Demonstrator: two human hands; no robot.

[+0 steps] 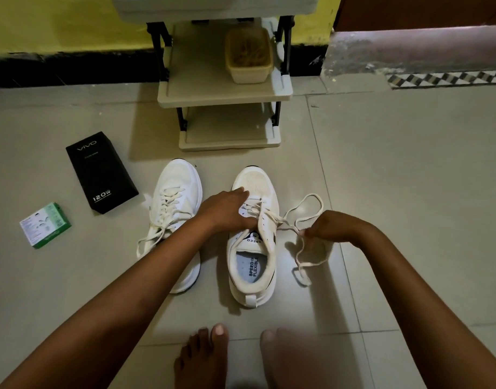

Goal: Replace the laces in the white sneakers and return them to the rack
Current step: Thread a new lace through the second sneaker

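The left hand (230, 210) lies on the right sneaker (252, 237), fingers straight. The right hand (329, 227) pinches its loose lace (302, 220).

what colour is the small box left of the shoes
Green and white, seen in the head view: the small box on the floor.

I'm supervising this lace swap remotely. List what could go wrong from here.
1. The right hand pinches the lace and pulls sideways; only the left hand steadies the right sneaker, so it may tip or slide.
2. The loose lace loops on the floor could knot as they feed through.
3. The left sneaker has untied lace ends trailing near the arm and could get dragged.
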